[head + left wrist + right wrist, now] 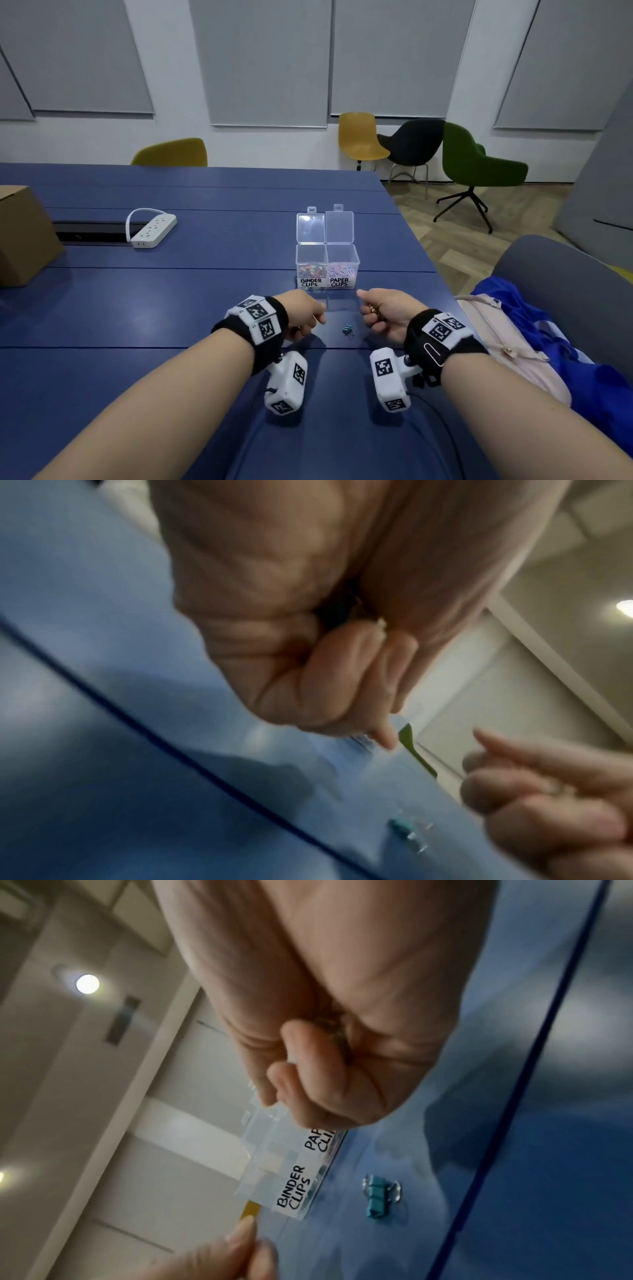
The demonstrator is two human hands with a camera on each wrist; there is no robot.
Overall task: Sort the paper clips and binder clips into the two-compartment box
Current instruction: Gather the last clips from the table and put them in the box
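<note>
On the blue table [171,308], just in front of the person, stands the clear two-compartment box [327,265] with both lids [324,228] tipped open and upright behind it. Its left compartment, labelled BINDER CLIPS, holds mixed-coloured binder clips [311,271]; the right one, labelled PAPER CLIPS, holds pale pink and white paper clips [341,271]. Nearer the person, between the two hands, teal binder clips [348,330] lie loose on the tabletop, apart from the box; the right wrist view shows two of them side by side [379,1196]. The right hand [385,317] hovers to their right, fingers curled round a small bunch of dark clips that shows between thumb and fingers. The left hand [303,315] hovers to their left with fingers curled inward; something dark sits in its fist in the left wrist view, too blurred to name. Further off on the table are a white power strip [154,229] and a cardboard box [24,233], and a blue bag [548,335] lies on a seat to the right.
</note>
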